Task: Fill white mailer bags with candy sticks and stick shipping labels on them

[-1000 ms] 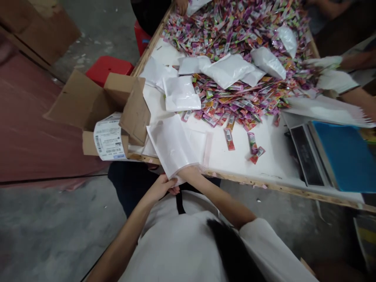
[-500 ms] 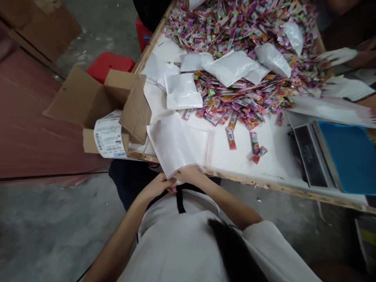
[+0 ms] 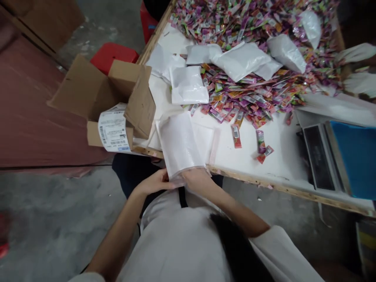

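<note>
A white plastic bag (image 3: 180,143) lies over the table's front edge with its mouth toward my body. At the left corner of that mouth, my left hand (image 3: 155,182) is closed, pinching the bag's edge between thumb and fingers. My right hand (image 3: 197,180) is at the mouth on the other side, its fingers hidden by the bag's clear edge, so their grip does not show. Under the bag lie more flat white bags (image 3: 205,137). Just beyond it rests a filled white bag (image 3: 189,84).
A large heap of colourful sachets (image 3: 243,98) covers the far table, with several filled white bags (image 3: 241,60) on top. An open cardboard box (image 3: 141,103) with a label sheet (image 3: 114,131) stands left. On the right are a scale (image 3: 319,156) and a co-worker's gloved hands (image 3: 360,84).
The whole view has shifted, so the table things appear a little farther right. My left hand shows its thumb more clearly at the bag's edge. The co-worker's gloved hands have shifted rightward in view.
</note>
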`<control>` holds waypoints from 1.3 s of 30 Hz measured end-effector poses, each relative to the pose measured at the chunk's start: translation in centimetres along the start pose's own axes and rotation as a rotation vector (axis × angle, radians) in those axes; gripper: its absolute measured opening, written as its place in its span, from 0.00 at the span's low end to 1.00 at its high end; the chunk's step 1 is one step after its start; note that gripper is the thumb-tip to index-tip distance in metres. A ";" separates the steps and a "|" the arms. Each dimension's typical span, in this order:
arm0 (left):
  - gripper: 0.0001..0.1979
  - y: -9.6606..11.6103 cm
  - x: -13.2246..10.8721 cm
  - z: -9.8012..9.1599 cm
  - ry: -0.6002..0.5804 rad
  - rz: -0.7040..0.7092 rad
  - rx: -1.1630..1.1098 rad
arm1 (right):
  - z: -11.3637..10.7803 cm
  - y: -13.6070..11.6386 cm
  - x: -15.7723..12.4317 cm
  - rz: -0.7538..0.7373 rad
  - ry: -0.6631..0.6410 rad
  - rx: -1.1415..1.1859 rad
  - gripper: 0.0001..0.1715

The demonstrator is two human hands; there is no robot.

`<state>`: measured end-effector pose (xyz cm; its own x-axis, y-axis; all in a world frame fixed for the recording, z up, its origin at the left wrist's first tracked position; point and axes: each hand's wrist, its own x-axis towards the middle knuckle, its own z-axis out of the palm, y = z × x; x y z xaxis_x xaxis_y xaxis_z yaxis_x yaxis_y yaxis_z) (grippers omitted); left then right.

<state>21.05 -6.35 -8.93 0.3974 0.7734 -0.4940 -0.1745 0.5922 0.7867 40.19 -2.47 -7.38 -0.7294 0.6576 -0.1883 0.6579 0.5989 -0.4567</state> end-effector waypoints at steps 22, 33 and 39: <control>0.30 1.7 -1.2 -1.3 0.462 -0.073 0.309 | 0.6 10.2 -16.4 0.049 -0.068 0.092 0.12; 0.28 0.3 -0.6 -3.4 0.118 0.922 1.746 | -2.4 7.7 -1.8 -0.645 0.328 -0.320 0.18; 0.17 -2.8 -0.1 -4.4 0.118 1.064 1.514 | -0.6 10.3 -2.0 -0.627 0.346 -0.053 0.16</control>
<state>17.53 -7.10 -12.73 0.6051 0.6874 0.4017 0.6038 -0.7251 0.3312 48.54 2.66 -11.13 -0.8775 0.2843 0.3863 0.1488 0.9270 -0.3442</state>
